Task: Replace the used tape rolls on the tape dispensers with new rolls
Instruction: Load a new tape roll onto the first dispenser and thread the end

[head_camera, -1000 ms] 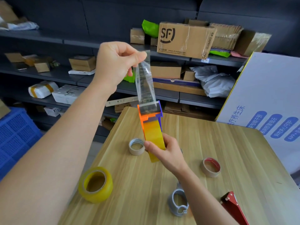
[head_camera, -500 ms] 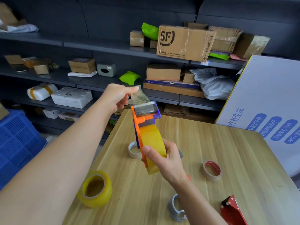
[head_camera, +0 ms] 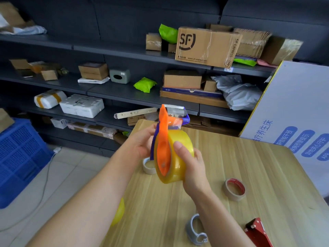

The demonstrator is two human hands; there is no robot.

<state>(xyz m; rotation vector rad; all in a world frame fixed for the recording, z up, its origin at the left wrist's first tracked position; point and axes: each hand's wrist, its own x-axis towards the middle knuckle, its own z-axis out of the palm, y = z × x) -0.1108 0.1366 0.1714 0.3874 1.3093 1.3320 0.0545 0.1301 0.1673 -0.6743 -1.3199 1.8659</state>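
Observation:
I hold an orange and purple tape dispenser (head_camera: 163, 139) upright above the wooden table (head_camera: 249, 175). A full yellowish tape roll (head_camera: 179, 155) sits in it. My right hand (head_camera: 191, 166) grips the roll from the right, thumb on its rim. My left hand (head_camera: 142, 143) holds the dispenser's far left side. The cutter blade (head_camera: 175, 110) points up with a short bit of tape at it. Another full yellow roll (head_camera: 119, 212) lies at the table's left edge, mostly hidden by my left arm.
A nearly used-up roll core (head_camera: 148, 165) lies below the dispenser, and a red-rimmed core (head_camera: 234, 189) to the right. A grey dispenser (head_camera: 195, 229) and a red dispenser (head_camera: 258, 232) lie near the front. A white printed box (head_camera: 299, 125) stands at right, shelves of parcels behind, a blue crate (head_camera: 17, 157) at left.
My left hand let go of the pulled-out strip of tape and came down onto the dispenser's side. The strip is no longer stretched upward. The dispenser turned its orange side toward me.

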